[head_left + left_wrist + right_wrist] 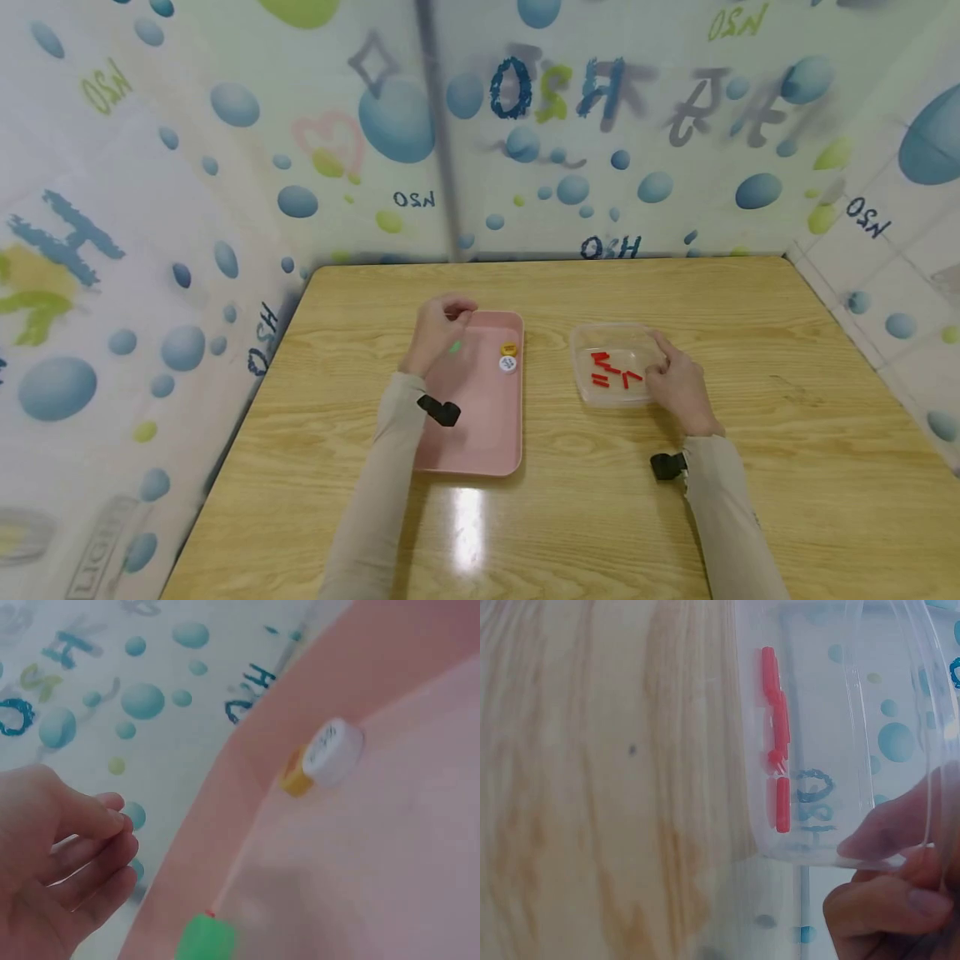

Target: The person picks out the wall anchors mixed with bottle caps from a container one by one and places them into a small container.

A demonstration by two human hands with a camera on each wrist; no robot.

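My left hand [438, 329] is over the far left part of a pink tray [480, 433]. Its thumb meets the index fingertip, and nothing shows between them. Near the left hand in the tray is a green piece [206, 939], only partly seen in the left wrist view. A yellow cap [509, 349] and a white cap [507, 364] with dark lettering touch by the tray's right wall. On the right, my right hand [681, 387] grips the right wall of a clear plastic container [600, 401]. Several short red sticks [782, 804] lie inside it.
Both containers are on a wooden table [570, 525], with a strip of wood between them. Printed curtains [510, 175] with blue bubbles hang behind the table and along its sides. Dark cameras [441, 411] sit at both wrists.
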